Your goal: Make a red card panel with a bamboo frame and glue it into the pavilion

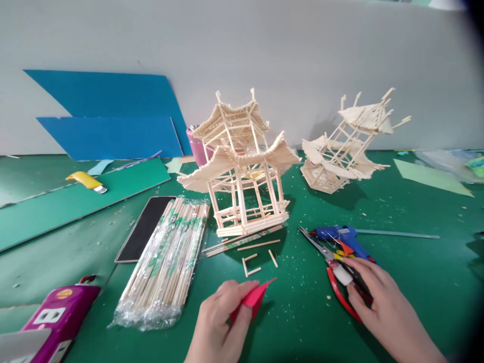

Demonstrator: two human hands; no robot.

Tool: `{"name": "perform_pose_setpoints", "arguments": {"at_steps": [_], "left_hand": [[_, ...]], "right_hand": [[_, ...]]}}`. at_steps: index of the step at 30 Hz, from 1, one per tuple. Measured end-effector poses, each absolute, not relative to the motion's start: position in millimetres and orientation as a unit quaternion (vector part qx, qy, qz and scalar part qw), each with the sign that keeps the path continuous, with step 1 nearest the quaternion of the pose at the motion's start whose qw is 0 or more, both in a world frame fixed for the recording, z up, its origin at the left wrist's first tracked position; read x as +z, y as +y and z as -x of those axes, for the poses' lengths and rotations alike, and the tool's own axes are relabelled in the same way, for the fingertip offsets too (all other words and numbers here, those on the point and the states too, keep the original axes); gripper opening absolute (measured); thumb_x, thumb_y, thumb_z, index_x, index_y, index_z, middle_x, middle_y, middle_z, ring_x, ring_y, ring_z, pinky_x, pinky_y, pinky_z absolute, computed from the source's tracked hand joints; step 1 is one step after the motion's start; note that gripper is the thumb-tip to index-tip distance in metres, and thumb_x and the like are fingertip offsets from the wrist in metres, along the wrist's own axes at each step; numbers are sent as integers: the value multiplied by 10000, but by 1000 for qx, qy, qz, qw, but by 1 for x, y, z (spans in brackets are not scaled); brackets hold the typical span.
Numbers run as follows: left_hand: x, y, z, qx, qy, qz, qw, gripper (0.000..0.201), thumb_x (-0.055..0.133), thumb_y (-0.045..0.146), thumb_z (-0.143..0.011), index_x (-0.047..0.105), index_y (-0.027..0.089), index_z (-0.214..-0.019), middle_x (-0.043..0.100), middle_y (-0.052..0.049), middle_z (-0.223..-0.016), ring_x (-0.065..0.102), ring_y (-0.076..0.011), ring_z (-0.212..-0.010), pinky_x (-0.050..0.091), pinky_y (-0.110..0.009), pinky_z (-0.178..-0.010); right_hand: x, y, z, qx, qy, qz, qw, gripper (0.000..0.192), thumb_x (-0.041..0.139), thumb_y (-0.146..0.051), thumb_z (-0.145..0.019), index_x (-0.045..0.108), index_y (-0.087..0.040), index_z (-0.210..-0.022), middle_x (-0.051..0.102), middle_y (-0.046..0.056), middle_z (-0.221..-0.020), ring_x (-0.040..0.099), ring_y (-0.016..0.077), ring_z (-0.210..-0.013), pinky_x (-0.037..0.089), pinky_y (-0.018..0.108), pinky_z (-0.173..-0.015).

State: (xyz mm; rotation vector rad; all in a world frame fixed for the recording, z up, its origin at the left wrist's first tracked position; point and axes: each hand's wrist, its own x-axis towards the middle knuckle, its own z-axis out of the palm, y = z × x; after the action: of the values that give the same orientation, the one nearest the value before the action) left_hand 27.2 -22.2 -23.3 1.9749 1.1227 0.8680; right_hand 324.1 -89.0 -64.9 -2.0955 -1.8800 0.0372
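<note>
Far out to the left of the upright stick pavilion [240,194], and nearer the wearer, a purple device [62,312] sits on the desk [427,282], seemingly parked out of the way. Left of the pavilion, a yellow cutter [85,180] lies on a green board [124,184], while blue boards [117,138] stand behind, probably propped by the pale wall [283,40]. Just left of the pavilion, a clear wrapper bundles the sticks [162,262], which overlap a dark slab [147,222]. In front of the pavilion, the left hand [223,317] pinches a folded red paper [256,301] near one end, leaving its point free. Between the paper and the pavilion lie short stick pieces [246,267], perhaps spread for easy picking. The hands are well apart: to the pavilion's front right, the right hand [381,297] curls over a red-handled tool [331,263] whose nose points toward the pavilion; how firmly it grips I cannot tell. Beside that lies a blue glue gun [342,233], presumably within easy reach. Right of the pavilion, a second pavilion [333,164] lies tipped, apparently resting on base and eave.
</note>
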Motion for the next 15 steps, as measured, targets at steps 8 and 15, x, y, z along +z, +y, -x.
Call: {"name": "perform_pose_setpoints", "arguments": {"at_steps": [8, 15], "left_hand": [[-21, -37, -36, 333, 537, -543, 554, 183, 588, 325, -739, 720, 199, -750, 648, -46, -616, 537, -179, -574, 412, -222, -488], [-18, -37, -36, 320, 537, -506, 595, 225, 603, 374, -720, 682, 192, -613, 549, -25, -527, 482, -172, -585, 345, -206, -450]], "right_hand": [[-67, -69, -346, -13, -602, 778, 180, 312, 391, -367, -831, 561, -176, -1010, 557, 112, -1041, 617, 220, -775, 509, 323, -630], [-61, -55, -368, -88, -576, 809, 84, 421, 453, -494, -780, 568, -184, -1041, 561, 120, -1053, 628, 237, -722, 491, 327, -562]]}}
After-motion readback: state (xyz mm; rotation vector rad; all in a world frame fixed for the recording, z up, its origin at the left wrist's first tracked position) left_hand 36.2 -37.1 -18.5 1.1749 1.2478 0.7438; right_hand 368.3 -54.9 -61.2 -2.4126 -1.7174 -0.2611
